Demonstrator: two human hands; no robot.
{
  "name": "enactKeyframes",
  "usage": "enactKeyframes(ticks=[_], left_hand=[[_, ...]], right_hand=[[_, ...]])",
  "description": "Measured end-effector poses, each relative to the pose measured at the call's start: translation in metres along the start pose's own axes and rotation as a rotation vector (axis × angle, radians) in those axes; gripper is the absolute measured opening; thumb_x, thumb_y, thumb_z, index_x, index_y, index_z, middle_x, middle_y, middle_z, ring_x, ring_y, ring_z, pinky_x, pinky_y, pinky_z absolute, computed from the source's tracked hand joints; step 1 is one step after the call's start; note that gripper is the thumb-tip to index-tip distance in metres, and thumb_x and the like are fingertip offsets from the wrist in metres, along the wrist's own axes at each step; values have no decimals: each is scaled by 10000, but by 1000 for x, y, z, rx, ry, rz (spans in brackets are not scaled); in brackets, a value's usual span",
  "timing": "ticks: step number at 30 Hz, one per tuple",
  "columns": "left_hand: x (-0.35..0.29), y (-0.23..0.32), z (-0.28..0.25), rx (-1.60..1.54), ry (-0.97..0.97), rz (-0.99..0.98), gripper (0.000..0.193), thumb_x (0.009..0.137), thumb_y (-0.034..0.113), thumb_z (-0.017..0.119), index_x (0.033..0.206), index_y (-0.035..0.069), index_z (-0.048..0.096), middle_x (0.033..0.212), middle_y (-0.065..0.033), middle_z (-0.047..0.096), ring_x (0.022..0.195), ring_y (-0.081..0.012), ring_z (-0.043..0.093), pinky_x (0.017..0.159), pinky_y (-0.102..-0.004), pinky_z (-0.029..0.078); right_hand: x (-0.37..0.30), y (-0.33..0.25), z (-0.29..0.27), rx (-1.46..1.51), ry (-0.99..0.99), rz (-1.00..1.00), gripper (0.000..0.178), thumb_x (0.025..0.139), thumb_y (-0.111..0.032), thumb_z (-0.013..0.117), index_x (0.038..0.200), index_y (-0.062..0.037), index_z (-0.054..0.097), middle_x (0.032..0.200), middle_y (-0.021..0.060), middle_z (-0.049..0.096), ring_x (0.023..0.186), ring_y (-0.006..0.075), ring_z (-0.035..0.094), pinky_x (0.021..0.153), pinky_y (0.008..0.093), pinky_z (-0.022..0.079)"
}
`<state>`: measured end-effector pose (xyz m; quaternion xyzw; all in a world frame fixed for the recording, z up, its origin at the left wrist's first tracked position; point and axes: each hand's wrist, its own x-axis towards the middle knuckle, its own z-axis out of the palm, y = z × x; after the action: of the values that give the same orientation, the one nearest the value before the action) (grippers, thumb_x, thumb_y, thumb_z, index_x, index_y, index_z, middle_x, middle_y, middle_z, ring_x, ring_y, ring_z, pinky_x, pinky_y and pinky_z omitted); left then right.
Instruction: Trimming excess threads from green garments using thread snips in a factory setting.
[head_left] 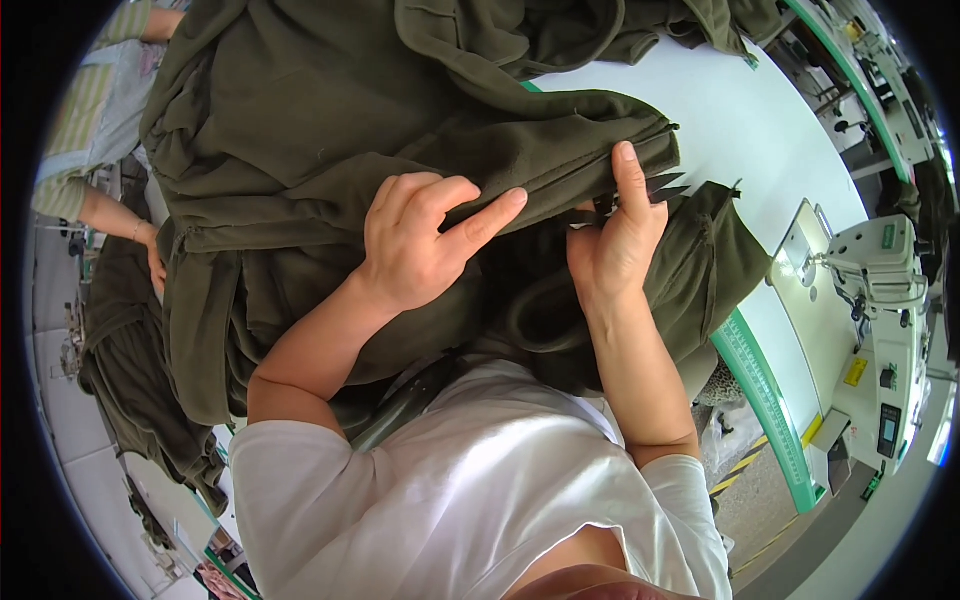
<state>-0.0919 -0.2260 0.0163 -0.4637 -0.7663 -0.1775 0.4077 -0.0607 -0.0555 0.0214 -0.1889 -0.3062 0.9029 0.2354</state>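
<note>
A dark olive garment of thick cloth is spread in folds before me, a seamed edge running toward the right. My left hand grips a fold of it with bent fingers, the index finger stretched along the seam. In my right hand is a pair of snips, their dark pointed blades showing beyond the thumb. That thumb lies against the garment near the seam's end; the fingers underneath are mostly hidden. More of the olive cloth hangs to the right of this hand.
A white table with a green edge lies under the cloth. A sewing machine stands at the right. At the left, a co-worker's hand touches the cloth. Further machines stand at the far right.
</note>
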Motion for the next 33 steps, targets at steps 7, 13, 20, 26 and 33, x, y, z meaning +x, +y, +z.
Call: enactKeyframes(ticks=[7, 13, 20, 26, 33], left_hand=[[0, 6, 2, -34, -42, -4, 354, 674, 93, 713, 999, 233, 727, 911, 17, 493, 768, -168, 498, 643, -287, 414], [-1, 5, 2, -53, -126, -16, 378, 678, 69, 689, 1019, 229, 720, 920, -2, 498, 773, -183, 504, 652, -294, 419], [0, 4, 2, -58, -163, -17, 407, 686, 52, 670, 1054, 221, 707, 943, -19, 508, 779, -191, 512, 661, -301, 426], [-1, 4, 3, -61, -174, -19, 418, 681, 43, 666, 1057, 220, 706, 950, -25, 511, 784, -196, 516, 669, -304, 428], [0, 4, 3, -69, -195, -23, 448, 649, 22, 656, 1049, 217, 708, 933, -39, 505, 781, -213, 513, 676, -311, 435]], right_hand=[[7, 2, -23, -35, -79, -62, 100, 865, -104, 569, 947, -54, 597, 852, 16, 637, 720, 114, 592, 567, 245, 438], [9, 1, -25, -74, -40, -58, 76, 860, -109, 576, 916, -63, 599, 836, 2, 633, 698, 105, 579, 561, 244, 431], [10, -2, -25, -82, -46, -74, 94, 857, -111, 583, 943, -72, 590, 842, -3, 629, 692, 96, 573, 552, 240, 423], [11, -1, -27, -74, -54, -66, 106, 854, -105, 591, 956, -77, 588, 842, -6, 627, 679, 92, 566, 546, 235, 418], [14, 3, -31, -88, -50, -66, 101, 855, -111, 598, 951, -80, 589, 836, -3, 627, 686, 95, 568, 541, 237, 418]])
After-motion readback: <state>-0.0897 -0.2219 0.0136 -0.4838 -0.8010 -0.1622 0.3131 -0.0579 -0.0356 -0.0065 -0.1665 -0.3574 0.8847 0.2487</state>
